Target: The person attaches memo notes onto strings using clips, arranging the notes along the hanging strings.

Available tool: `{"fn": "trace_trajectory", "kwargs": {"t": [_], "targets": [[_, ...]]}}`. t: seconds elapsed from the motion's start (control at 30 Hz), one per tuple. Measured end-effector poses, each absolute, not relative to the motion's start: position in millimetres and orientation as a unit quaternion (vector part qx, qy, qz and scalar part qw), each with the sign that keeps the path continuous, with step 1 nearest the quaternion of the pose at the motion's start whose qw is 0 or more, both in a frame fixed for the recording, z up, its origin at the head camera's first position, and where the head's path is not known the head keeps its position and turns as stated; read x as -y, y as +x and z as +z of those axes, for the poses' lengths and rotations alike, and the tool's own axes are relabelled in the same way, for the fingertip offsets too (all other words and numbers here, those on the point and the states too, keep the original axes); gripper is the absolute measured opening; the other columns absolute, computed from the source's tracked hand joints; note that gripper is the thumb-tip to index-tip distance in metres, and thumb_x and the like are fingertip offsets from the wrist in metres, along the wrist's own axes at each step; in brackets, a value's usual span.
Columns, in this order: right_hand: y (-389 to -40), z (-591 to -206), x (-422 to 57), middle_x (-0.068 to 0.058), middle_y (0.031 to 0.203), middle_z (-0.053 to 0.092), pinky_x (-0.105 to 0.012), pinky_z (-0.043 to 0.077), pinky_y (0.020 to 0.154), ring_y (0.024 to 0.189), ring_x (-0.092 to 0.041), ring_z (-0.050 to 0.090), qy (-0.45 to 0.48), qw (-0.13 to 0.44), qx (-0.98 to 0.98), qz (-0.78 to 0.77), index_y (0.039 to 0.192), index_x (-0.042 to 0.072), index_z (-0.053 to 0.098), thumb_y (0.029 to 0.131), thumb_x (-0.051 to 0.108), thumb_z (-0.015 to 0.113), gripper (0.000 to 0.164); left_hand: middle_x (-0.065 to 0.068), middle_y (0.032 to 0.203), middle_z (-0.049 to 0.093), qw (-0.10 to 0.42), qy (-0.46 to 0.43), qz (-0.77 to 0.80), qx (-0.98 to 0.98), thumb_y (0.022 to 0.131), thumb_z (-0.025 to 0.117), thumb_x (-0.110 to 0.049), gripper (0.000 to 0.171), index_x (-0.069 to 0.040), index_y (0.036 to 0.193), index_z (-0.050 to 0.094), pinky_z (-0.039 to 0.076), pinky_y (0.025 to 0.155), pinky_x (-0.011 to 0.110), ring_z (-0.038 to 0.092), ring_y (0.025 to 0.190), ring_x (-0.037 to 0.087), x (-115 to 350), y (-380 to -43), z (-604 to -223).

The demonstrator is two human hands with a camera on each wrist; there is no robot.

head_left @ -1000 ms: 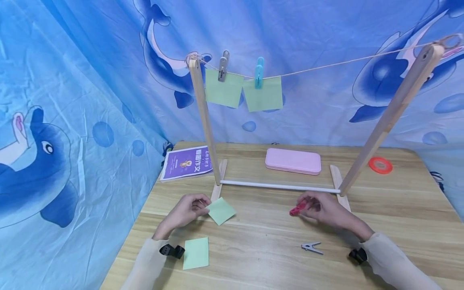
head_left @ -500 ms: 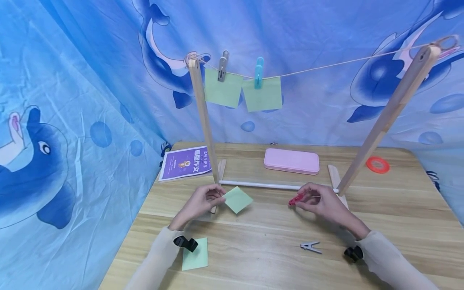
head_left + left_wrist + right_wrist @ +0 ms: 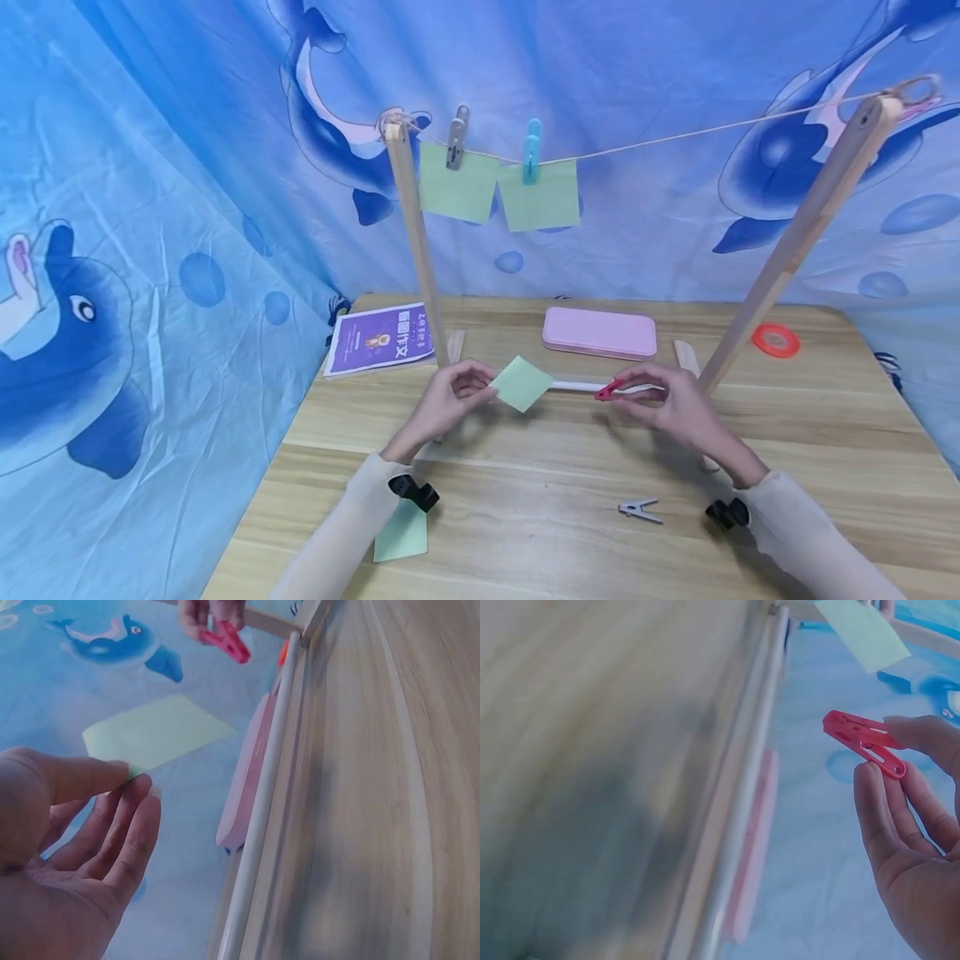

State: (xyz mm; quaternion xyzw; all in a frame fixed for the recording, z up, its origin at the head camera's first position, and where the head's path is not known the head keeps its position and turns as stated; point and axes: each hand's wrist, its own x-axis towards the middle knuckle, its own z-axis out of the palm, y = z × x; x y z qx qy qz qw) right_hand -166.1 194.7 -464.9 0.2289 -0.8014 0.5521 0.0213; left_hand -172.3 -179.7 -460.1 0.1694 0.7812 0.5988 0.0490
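Note:
My left hand [image 3: 450, 398] pinches a green sticky note [image 3: 522, 384] by one corner, between thumb and fingers, raised over the table. In my right hand [image 3: 672, 402] a red clothespin [image 3: 862, 741] is pinched by its handle ends, its tip pointing left towards the note. Two more green notes hang from a string [image 3: 675, 138] in the head view: the left one [image 3: 459, 190] under a grey clothespin [image 3: 457, 138], the other [image 3: 542, 200] under a light blue clothespin [image 3: 532, 152]. Another green note [image 3: 403, 533] lies on the table, partly covered by my left sleeve.
A wooden frame with a left post [image 3: 416, 233], a right post [image 3: 806, 233] and a white bottom rod [image 3: 573, 386] stands across the table [image 3: 525, 517]. Around it lie a purple book [image 3: 378, 340], a pink case [image 3: 598, 332], a red tape roll [image 3: 776, 340] and a grey clothespin [image 3: 640, 510].
My left hand has carried the note to the right and away from me, off the table's left side. My right hand has risen slightly forward with the red clothespin, so the two are closer.

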Motion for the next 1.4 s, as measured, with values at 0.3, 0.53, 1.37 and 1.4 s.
{"fn": "trace_trajectory", "kwargs": {"t": [0.3, 0.53, 1.37, 1.4], "targets": [[-170, -440, -200, -0.02, 0.107, 0.073, -0.019, 0.063, 0.079, 0.086, -0.003, 0.076, 0.232, 0.06, 0.804, 0.544, 0.112, 0.001, 0.073, 0.085, -0.002, 0.083, 0.029, 0.025, 0.111, 0.069, 0.025, 0.174, 0.632, -0.755, 0.093, 0.075, -0.002, 0.023, 0.007, 0.113, 0.067, 0.062, 0.088, 0.022, 0.069, 0.095, 0.011, 154, -183, -455], [-169, -402, -209, -0.016, 0.11, 0.075, -0.015, 0.061, 0.08, 0.087, -0.001, 0.075, 0.228, 0.096, 0.822, 0.512, 0.116, 0.006, 0.075, 0.084, -0.002, 0.084, 0.034, 0.027, 0.109, 0.068, -0.007, 0.187, 0.662, -0.726, 0.092, 0.075, 0.002, 0.021, 0.009, 0.11, 0.067, 0.064, 0.085, 0.024, 0.07, 0.092, 0.008, 132, -192, -446], [-171, -291, -206, -0.001, 0.113, 0.072, -0.018, 0.061, 0.088, 0.098, -0.005, 0.076, 0.296, 0.204, 0.797, 0.485, 0.118, 0.004, 0.074, 0.079, -0.015, 0.082, 0.044, -0.006, 0.098, 0.069, -0.035, 0.204, 0.774, -0.599, 0.093, 0.068, 0.011, 0.027, 0.011, 0.118, 0.059, 0.062, 0.083, 0.023, 0.07, 0.086, 0.008, 60, -218, -401], [-171, -288, -205, 0.0, 0.113, 0.072, -0.017, 0.061, 0.089, 0.098, -0.005, 0.075, 0.297, 0.206, 0.799, 0.481, 0.118, 0.004, 0.073, 0.079, -0.015, 0.082, 0.044, -0.006, 0.097, 0.069, -0.037, 0.205, 0.778, -0.593, 0.092, 0.067, 0.011, 0.026, 0.011, 0.117, 0.059, 0.063, 0.084, 0.023, 0.07, 0.086, 0.008, 59, -219, -399]]}}
